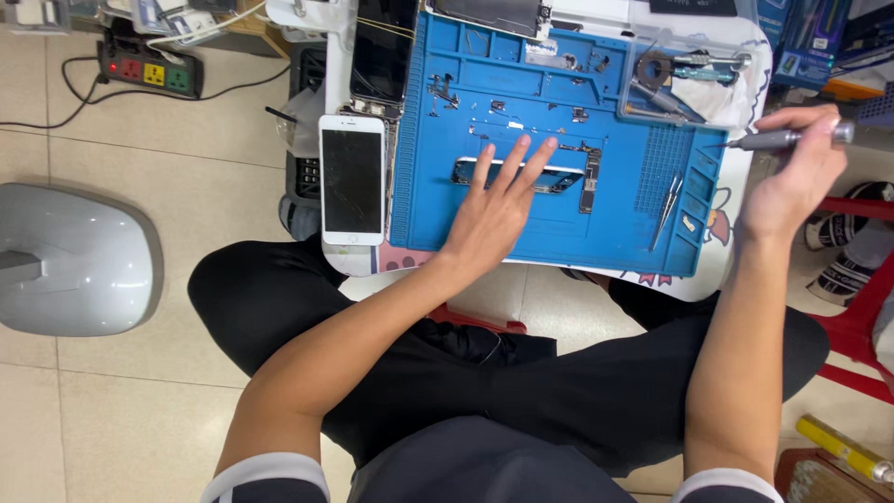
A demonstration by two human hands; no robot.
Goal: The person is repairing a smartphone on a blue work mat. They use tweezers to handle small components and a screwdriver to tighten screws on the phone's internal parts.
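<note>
**Opened phone frame on the blue mat**

The opened phone frame [531, 175] lies in the middle of the blue repair mat [447, 224], and my left hand [494, 210] rests flat on it with the fingers spread wide, fingertips reaching over its upper edge. The hand holds nothing; it only presses down on the frame.

My right hand [799, 172] is well off to the right of the frame, past the mat's edge, closed around a grey screwdriver [792, 138] whose tip points back toward the mat.

Between my two hands, on the mat's right side, lie a pair of tweezers [667, 207]. Beyond my right hand's fingers sits a clear tray [736, 98] with more tools in it. Small screws and parts are scattered above my left fingertips.

To the left of my left hand, just beside the mat, a white phone [352, 180] lies face up with a dark screen. Farther left, on the floor, is a power strip [151, 70].
</note>
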